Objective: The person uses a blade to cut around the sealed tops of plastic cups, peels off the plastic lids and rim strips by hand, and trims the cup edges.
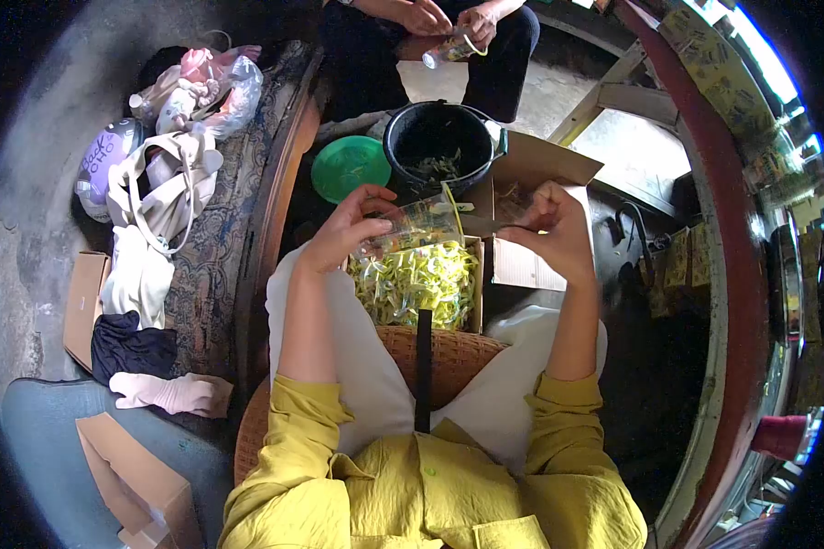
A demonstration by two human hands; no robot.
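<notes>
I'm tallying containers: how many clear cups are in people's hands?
2: one clear cup in the wearer's left hand, a second cup in a co-worker's hand. Others elsewhere may be hidden.

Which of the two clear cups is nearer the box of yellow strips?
The cup in the near person's left hand, tilted over the box. The other cup is farther off, in a co-worker's hands.

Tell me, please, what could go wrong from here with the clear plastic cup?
The clear plastic cup is tilted and held only by the left hand, so it might slip onto the yellow-green strips in the brown cardboard box below. Its wall may be thin and could dent if the fingers squeeze too hard.
</notes>
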